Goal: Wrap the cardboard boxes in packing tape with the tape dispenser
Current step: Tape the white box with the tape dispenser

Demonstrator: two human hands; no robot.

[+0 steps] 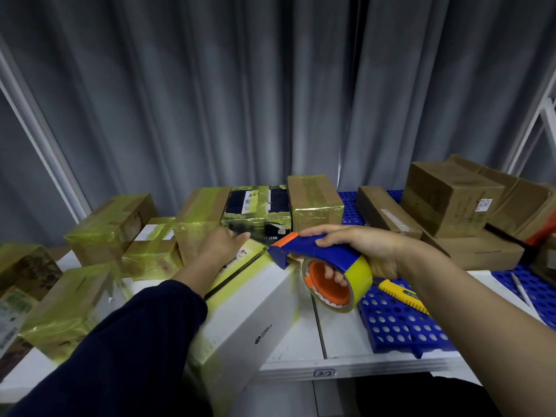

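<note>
**A:** Entry check. What are the hands doing?

**B:** The left hand is lying flat with its fingers straight, pressing on the top of the white box at its far end. The right hand is gripping the tape dispenser around its blue handle. Its fingertips are showing inside the orange core of the roll of yellow tape.

**A:** Where is the dispenser sitting?

**B:** Its orange-topped nose is meeting the white box's far right top edge. Actual contact: cannot tell.

**A:** And the box?

**B:** It is lying askew at the near edge of the table, left of middle. Yellow tape is banding its top and left end.

**A:** What is surrounding it?

**B:** Taped boxes are crowding the left side and far edge. Plain brown boxes are sitting stacked at the far right corner. A yellow utility knife is lying on the blue mat, just beside the roll. A grey curtain is hanging behind.
</note>
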